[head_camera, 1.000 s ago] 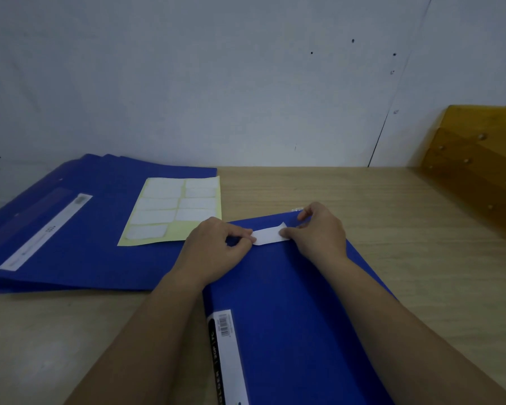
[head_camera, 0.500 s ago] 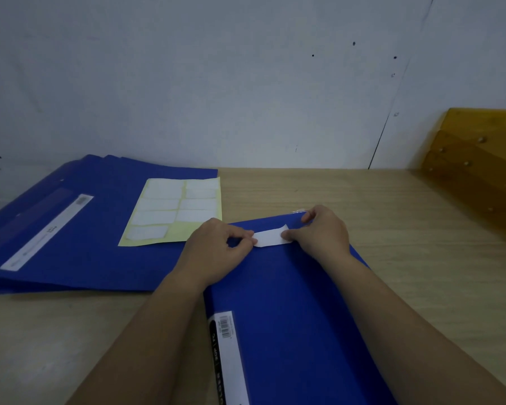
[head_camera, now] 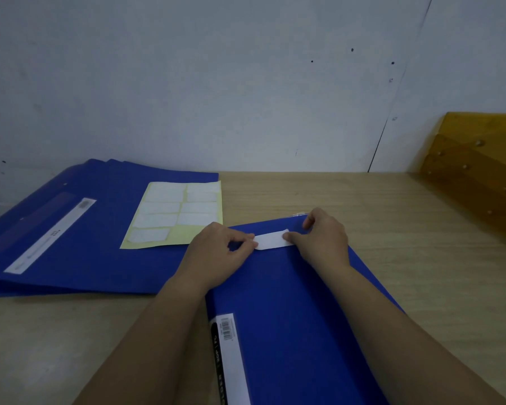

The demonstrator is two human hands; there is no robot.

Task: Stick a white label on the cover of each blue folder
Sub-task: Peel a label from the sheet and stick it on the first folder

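Both hands are on the near blue folder (head_camera: 292,311), which lies flat on the wooden table (head_camera: 377,217), angled a bit, with its top edge toward the wall. The white label (head_camera: 272,239) sits across the cover close to that top edge, stretched between the two hands. The left hand (head_camera: 216,255) has its thumb and curled fingers pinched together on the label's left end. The right hand (head_camera: 323,238) pinches the right end, thumb tip on the label; its upper right corner looks slightly lifted, though I can't tell how much of the label is actually stuck down. The right hand's other fingers are curled near the folder's top edge.

Down the folder's left side runs a white spine strip (head_camera: 231,361) with a barcode and some black print.

Off to the left, a fanned stack of blue folders (head_camera: 79,229) lies on the table, the top one with its own white strip. A yellowish label sheet (head_camera: 176,214) with white labels still on it rests on that stack, just beside the left hand. An amber plastic tray rack (head_camera: 479,168) sits at the right against the grey wall (head_camera: 216,83).
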